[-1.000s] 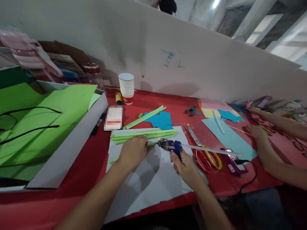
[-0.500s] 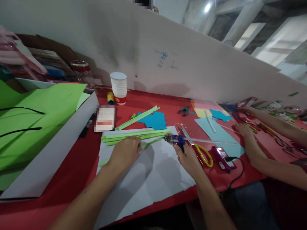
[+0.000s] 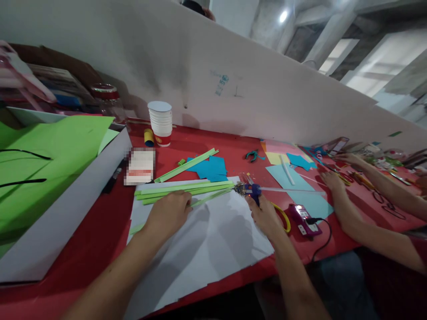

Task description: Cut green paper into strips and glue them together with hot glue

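My left hand [image 3: 168, 214] is closed, pressing down a long green paper strip [image 3: 210, 197] that lies on a sheet of white paper [image 3: 213, 242]. My right hand [image 3: 265, 215] grips a blue glue gun [image 3: 251, 191] with a clear glue stick [image 3: 293, 191] poking out of its back. The gun's tip touches the far right end of the strip. Several more green strips [image 3: 183, 187] lie just beyond my left hand.
Another person's hands [image 3: 332, 181] rest on light blue paper [image 3: 300, 186] at the right. Yellow-handled scissors [image 3: 283, 218], a purple plugged-in device [image 3: 304, 220], blue paper pieces [image 3: 211, 168], stacked paper cups [image 3: 160, 122] and a box with green sheets [image 3: 50, 155] lie around on the red table [image 3: 113, 213].
The glue gun tip has slid rightward along the green strip to its end. My left hand has stayed pressed on the strip. The view has shifted a little to the right.
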A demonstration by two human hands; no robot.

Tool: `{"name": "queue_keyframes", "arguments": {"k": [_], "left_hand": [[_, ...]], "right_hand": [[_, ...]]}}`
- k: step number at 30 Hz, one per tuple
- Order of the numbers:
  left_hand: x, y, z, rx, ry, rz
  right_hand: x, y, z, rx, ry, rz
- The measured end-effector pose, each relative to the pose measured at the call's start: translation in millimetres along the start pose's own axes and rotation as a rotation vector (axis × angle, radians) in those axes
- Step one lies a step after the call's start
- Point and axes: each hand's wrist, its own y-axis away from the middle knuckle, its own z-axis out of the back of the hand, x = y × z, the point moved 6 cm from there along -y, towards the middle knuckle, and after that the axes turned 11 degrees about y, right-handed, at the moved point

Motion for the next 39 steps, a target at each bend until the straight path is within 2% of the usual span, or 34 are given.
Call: {"name": "queue_keyframes", "arguments": {"k": [3,9,13,16,19,22,24,25,27,29,31,32,33,35,39], "left_hand": [[1,0,-0.7,0.005,0.002,0.001],[-1,0,-0.5,0.005,0.002,-0.007],[1,-1,0.0,-0.017,-0.035,-0.005],[4,-2,5.6,-0.086,0.042,-0.008],[5,-3,16.9,-0.195,0.227,-0.054],[7,-2,28.8,-0.306,0.423,-0.087],[8,0,33.9,-0.359,0.543,-0.1],[8,1,35.4,-0.377,0.598,-0.109],[8,1,36.6,-0.386,0.688,-0.126],[6,0,36.1,-0.356,0.753,-0.154],[3,-2,35.5,-0.311,0.794,-0.187],[2,-3,35.6,-0.294,0.808,-0.199],[1,-3,35.9,-0.284,0.819,-0.205],[2,-5,36.0,-0.27,0.831,-0.195],[3,-5,32.4,-0.225,0.819,-0.167]], "right_hand": [[-9,-3,2,0.033,-0.052,-0.047],[-15,-6,13,0.006,-0.221,-0.107],[-23,-22,10,0.004,-0.322,-0.165],[-38,-43,13,0.003,-0.081,-0.255],[-43,-58,27,-0.029,0.212,-0.282],[-26,-55,46,-0.199,0.425,-0.248],[1,-46,49,-0.319,0.417,-0.12],[18,-41,43,-0.336,0.318,-0.014],[53,-31,20,-0.241,0.182,0.13],[89,-22,-14,-0.049,0.021,0.272],[120,-13,-50,0.264,-0.426,0.341],[129,-11,-61,0.317,-0.567,0.327],[134,-10,-69,0.346,-0.688,0.305],[136,-12,-76,0.316,-0.794,0.257],[123,-17,-80,0.264,-0.823,0.201]]}}
